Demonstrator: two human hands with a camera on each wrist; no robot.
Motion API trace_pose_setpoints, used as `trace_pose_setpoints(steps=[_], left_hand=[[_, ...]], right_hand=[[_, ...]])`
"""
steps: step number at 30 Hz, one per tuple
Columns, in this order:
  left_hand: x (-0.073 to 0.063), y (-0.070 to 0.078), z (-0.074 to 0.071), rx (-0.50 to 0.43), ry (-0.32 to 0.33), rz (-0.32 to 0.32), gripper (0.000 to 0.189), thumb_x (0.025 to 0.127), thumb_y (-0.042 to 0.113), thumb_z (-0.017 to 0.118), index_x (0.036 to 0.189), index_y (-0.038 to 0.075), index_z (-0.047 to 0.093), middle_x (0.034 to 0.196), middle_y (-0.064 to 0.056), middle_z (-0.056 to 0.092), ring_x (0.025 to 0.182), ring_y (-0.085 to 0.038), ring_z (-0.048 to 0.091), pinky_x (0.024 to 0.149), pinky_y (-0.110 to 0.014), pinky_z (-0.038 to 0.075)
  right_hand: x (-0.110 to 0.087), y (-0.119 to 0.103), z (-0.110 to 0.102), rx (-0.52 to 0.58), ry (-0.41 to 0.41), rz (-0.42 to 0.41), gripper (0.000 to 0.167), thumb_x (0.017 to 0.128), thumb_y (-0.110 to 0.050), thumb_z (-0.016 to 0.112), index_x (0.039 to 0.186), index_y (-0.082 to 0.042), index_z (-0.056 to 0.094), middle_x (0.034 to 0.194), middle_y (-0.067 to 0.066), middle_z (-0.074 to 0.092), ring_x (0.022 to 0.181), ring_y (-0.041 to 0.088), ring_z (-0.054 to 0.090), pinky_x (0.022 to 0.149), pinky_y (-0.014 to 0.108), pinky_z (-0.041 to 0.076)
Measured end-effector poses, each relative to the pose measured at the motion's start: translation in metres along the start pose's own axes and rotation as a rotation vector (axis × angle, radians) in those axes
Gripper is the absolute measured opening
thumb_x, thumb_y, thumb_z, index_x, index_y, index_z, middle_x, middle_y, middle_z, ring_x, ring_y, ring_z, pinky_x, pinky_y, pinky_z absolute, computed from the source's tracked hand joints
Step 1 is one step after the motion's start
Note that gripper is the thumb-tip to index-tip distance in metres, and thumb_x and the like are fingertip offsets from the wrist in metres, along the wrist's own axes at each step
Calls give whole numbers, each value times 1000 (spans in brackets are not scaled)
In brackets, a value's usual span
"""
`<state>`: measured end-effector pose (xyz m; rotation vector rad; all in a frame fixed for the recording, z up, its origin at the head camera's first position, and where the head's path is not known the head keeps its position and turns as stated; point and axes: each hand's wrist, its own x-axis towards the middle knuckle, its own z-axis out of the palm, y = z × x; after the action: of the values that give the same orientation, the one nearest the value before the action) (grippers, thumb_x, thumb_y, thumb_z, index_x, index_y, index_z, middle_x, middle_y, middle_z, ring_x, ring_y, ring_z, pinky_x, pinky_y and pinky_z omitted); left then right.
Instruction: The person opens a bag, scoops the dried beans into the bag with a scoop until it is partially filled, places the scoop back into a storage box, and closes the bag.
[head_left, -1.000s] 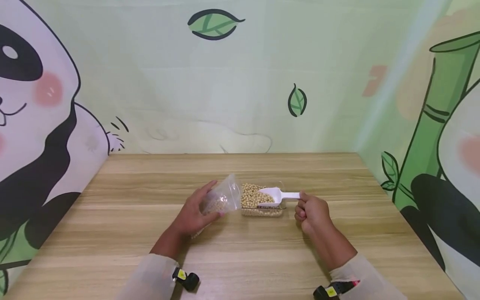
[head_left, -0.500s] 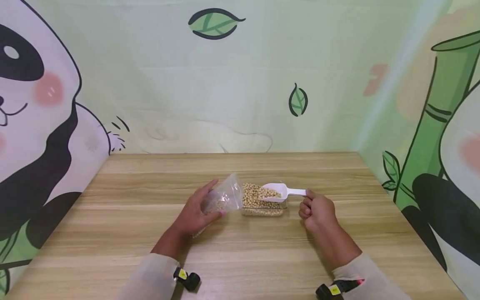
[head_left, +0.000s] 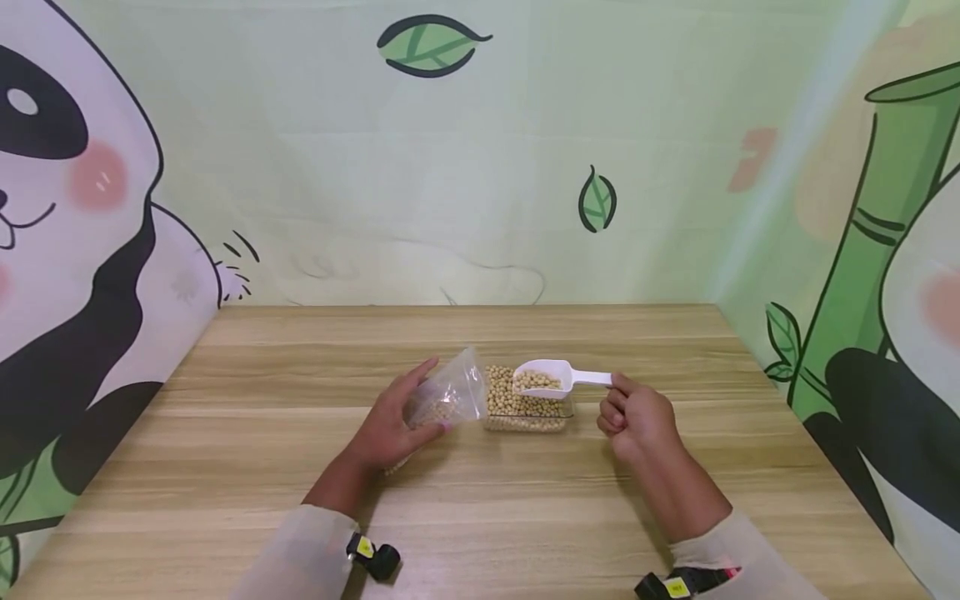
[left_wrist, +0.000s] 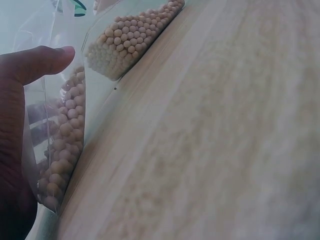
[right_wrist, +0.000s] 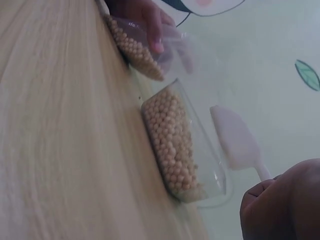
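Observation:
My left hand (head_left: 386, 425) holds a clear plastic zip bag (head_left: 459, 387) by its sides, thumb on the near side. Pale round beans (left_wrist: 70, 120) lie in the lower part of the bag, and its mouth faces right. Beside it a clear rectangular container (head_left: 525, 423) stands on the table, filled with the same beans. My right hand (head_left: 637, 417) grips the handle of a white scoop (head_left: 567, 379). The scoop carries a load of beans and hangs above the container, apart from it in the right wrist view.
The wooden table (head_left: 480, 517) runs back to a panda-print backdrop (head_left: 480, 167). The bag and the container stand close together near the middle of the table. Dark cameras (head_left: 382, 562) are strapped to both wrists.
My right hand has lifted the scoop out of the beans in the container, moving right and up, then the scoop's bowl slightly left. My left hand and the bag have hardly moved.

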<state>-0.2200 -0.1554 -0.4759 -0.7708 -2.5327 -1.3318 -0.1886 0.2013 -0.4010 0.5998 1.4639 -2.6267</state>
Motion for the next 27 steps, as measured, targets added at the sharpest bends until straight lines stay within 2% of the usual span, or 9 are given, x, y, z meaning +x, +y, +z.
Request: trace_pose_setpoints(steps=[11, 20, 27], left_hand=[[2, 2, 3, 47, -18, 36, 94, 86, 20, 91, 166, 7, 44, 154, -26, 60, 133, -42, 63, 110, -62, 51], [1, -1, 4, 48, -12, 39, 96, 84, 19, 92, 166, 9, 44, 154, -25, 60, 133, -41, 64, 110, -61, 51], [1, 2, 3, 44, -30, 17, 96, 85, 19, 92, 167, 9, 43, 153, -25, 60, 133, -41, 63, 110, -60, 51]], right_hand=[[-17, 0, 13, -25, -86, -16, 29, 120, -20, 37, 91, -15, 37, 58, -12, 31, 47, 2, 30, 51, 18, 24], [-23, 13, 25, -79, -113, -59, 37, 119, -16, 39, 82, -17, 32, 63, -9, 35, 53, 4, 33, 55, 19, 27], [-29, 21, 31, -114, -104, -98, 35, 118, -15, 43, 83, -15, 35, 67, -6, 41, 57, 7, 40, 56, 20, 34]])
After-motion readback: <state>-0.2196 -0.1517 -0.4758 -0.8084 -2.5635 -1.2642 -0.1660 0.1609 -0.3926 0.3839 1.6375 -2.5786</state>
